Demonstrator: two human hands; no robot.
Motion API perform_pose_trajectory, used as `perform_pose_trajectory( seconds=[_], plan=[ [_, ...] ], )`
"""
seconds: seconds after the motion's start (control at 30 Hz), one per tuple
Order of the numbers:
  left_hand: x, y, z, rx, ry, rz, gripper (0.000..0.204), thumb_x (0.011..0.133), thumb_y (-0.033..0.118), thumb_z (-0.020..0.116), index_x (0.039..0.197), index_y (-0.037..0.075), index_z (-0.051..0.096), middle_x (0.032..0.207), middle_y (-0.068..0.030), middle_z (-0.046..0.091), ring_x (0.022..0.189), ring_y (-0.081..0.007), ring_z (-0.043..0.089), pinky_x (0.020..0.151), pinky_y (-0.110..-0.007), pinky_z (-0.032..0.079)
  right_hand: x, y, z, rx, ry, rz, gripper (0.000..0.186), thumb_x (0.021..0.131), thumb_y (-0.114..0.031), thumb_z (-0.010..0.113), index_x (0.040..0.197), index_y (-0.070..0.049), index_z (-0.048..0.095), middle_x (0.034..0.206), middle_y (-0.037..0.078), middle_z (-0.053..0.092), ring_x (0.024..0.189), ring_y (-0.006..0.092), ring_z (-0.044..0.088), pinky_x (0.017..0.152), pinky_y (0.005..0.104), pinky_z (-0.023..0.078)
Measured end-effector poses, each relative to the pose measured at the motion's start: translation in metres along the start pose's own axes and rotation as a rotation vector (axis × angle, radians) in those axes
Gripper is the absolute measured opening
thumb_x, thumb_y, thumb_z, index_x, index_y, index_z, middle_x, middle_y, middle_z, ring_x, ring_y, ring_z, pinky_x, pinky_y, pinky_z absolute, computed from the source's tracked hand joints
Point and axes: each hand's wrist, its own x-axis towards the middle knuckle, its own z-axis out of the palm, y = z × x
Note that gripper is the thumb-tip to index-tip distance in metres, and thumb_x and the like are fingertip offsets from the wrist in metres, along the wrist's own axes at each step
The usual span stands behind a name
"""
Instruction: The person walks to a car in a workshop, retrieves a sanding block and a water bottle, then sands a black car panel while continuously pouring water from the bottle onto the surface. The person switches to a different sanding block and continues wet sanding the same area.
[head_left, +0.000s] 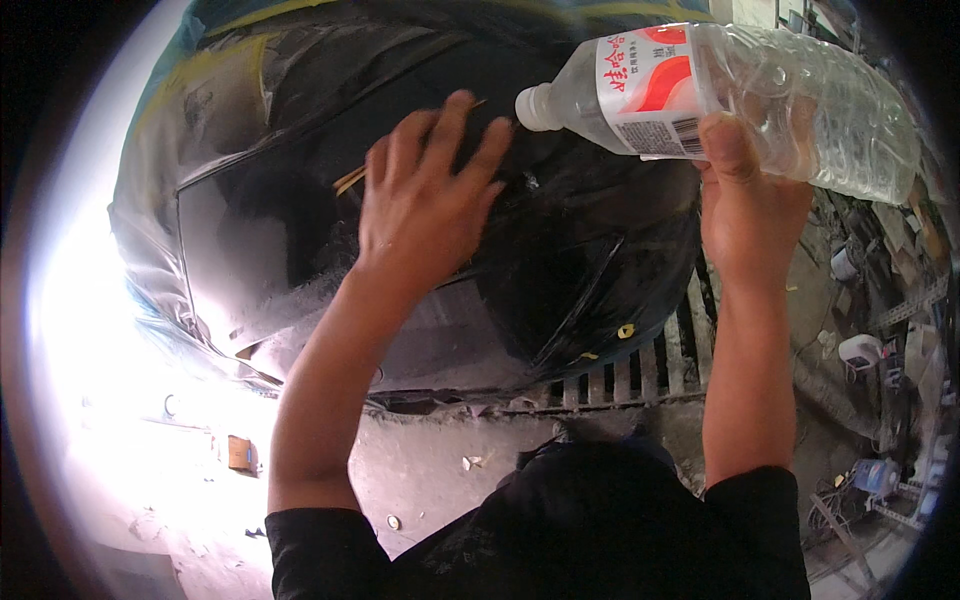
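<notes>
My right hand (750,200) is wrapped round a large clear plastic water bottle (770,85) with a red and white label. The bottle lies almost level in the air, its white-capped end pointing left and tipped slightly down. To its left, my left hand (425,195) is over a glossy black car panel (330,235), its fingers bent, somewhat spread and smeared by motion. Thin brownish-yellow edges (350,181) stick out on both sides of those fingers, from a thing mostly hidden under them. Wet-looking streaks and shine show on the black surface.
Masking film (155,200) covers the car's left side. A slatted grate (625,375) lies below the panel. On the right floor are scrap, a white jug (860,350) and a blue-labelled container (876,477). A small brown box (240,452) sits at left in bright light.
</notes>
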Motion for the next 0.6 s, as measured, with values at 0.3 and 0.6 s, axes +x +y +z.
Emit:
perform_pose_trajectory(
  seconds=[0.3, 0.6],
  plan=[
    [-0.021, -0.007, 0.003, -0.003, -0.002, -0.009, 0.056, 0.079, 0.02, 0.079, 0.132, 0.02, 0.062, 0.144, -0.0128, 0.048, 0.126, -0.0329, 0.046, 0.102, -0.049, 0.041, -0.003, 0.003, 0.001, -0.149, 0.017, -0.07, 0.085, 0.087, -0.021, 0.08, 0.15, 0.003, 0.029, 0.136, 0.014, 0.054, 0.119, 0.0219, 0.058, 0.101, 0.0352, 0.05],
    [-0.031, -0.012, -0.004, -0.014, -0.036, -0.012, 0.055, 0.079, 0.019, 0.078, 0.132, 0.021, 0.062, 0.144, -0.0129, 0.049, 0.125, -0.0328, 0.047, 0.101, -0.049, 0.042, 0.002, 0.004, -0.009, -0.201, -0.03, -0.152, 0.09, 0.085, -0.027, 0.081, 0.15, 0.003, 0.027, 0.135, 0.015, 0.055, 0.123, 0.0241, 0.056, 0.103, 0.0402, 0.051]
  ],
)
